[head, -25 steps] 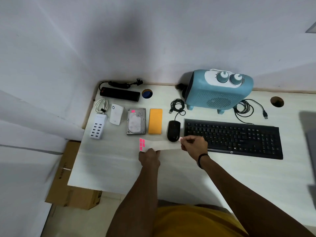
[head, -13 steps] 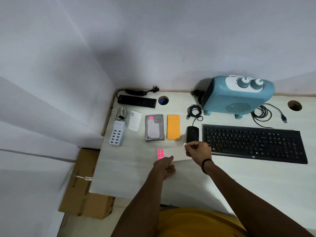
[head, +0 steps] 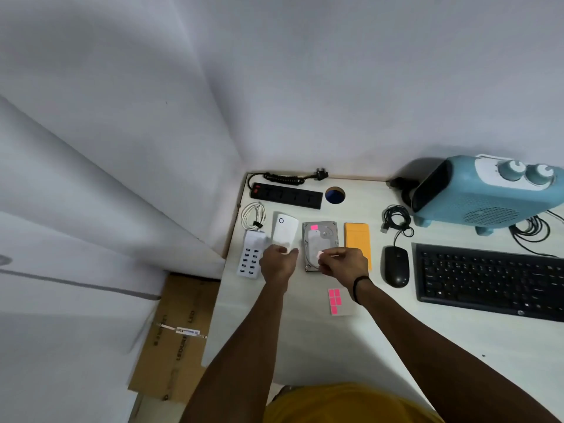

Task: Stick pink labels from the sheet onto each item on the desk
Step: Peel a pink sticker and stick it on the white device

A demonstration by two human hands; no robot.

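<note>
The label sheet [head: 337,301] lies on the desk with several pink labels left on it. My right hand [head: 343,262] hovers over the hard drive [head: 320,236] and pinches one peeled label [head: 320,254] at its fingertips. The drive carries a pink label [head: 314,227] near its top. My left hand [head: 277,262] grips the near end of the white power bank [head: 285,230]. A white USB charging hub [head: 251,257] lies left of it, an orange pad [head: 357,239] right of the drive.
A black mouse [head: 396,265], black keyboard [head: 491,282] and blue heater [head: 488,193] stand to the right. A black power strip [head: 287,195], a coiled white cable [head: 253,215] and a desk hole [head: 335,195] are at the back. A cardboard box [head: 177,337] sits on the floor left.
Both hands left the sheet, which now lies on the desk. My left hand went forward to the power bank; my right hand carried a peeled label over the hard drive. The camera swung left.
</note>
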